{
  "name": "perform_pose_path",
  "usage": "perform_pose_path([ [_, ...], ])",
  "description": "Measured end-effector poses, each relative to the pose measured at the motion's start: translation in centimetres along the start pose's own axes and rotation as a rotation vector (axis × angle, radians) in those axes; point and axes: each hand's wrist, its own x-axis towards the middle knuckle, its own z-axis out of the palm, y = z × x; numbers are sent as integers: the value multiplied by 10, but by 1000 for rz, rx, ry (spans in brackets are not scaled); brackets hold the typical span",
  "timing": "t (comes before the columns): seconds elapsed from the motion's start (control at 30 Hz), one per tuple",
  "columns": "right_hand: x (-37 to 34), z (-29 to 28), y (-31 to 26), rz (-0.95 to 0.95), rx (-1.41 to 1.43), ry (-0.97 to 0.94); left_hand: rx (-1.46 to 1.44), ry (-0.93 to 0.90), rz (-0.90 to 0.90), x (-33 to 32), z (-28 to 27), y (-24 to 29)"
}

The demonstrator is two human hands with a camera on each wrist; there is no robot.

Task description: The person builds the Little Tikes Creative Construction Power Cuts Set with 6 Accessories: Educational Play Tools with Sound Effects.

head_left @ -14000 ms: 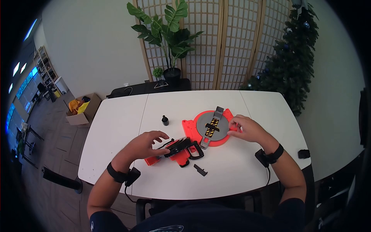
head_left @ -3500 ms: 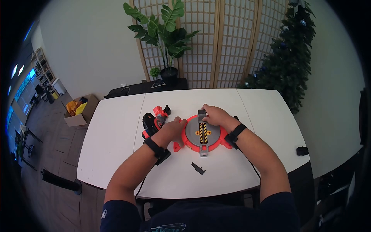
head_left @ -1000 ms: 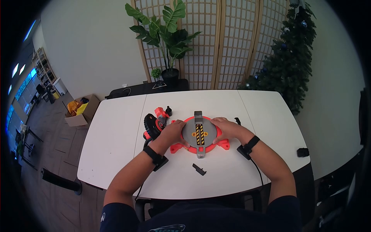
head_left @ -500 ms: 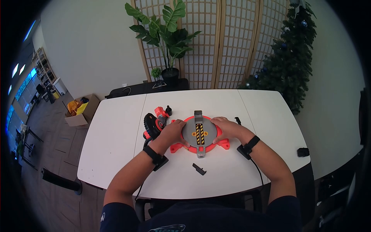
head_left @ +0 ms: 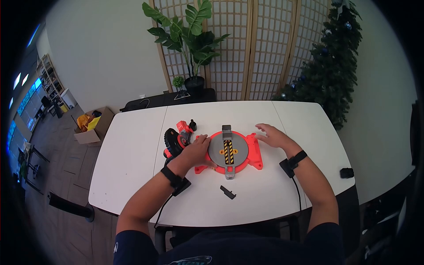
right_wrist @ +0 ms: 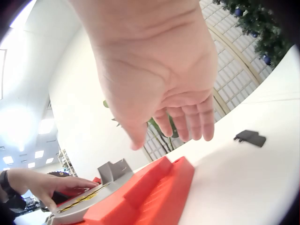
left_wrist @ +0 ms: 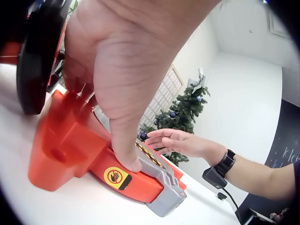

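Red-and-gray round base (head_left: 228, 151) sat flat on the desk (head_left: 132, 176), at the centre of the frame in the head view. The left hand (head_left: 196, 151) straddled its left rim, thumb and fingers set apart around it; the right hand (head_left: 273, 136) hung by its upper-right corner, fingers loosely spread and holding nothing. A red-and-black toy part (head_left: 172, 141) stood close on the left, next to a small black bottle (head_left: 193, 125), and a black clip (head_left: 228, 192) lay below. Open room ran rightward across the desk.

In the left wrist view, the thumb pressed the rim near a warning sticker (left_wrist: 116, 177); the other fingers reached down behind, mostly hidden. The shell looked like stiff, smooth plastic, probably light and slightly slippery; opposite rims seemed the surest hold.

In the right wrist view, the palm stood clear above a red wing (right_wrist: 150, 194) at lower centre, fingers nearly straight. A black piece (right_wrist: 251, 138) lay at right, something a wide swing could knock.
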Motion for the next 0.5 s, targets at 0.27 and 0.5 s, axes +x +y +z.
perform_pose_path([
  [0.27,-9,-15,42,316,-416,30,10,-22,-18,0,-1,2],
  [0.5,-1,-6,57,294,-355,27,14,-19,-8,0,0,0],
])
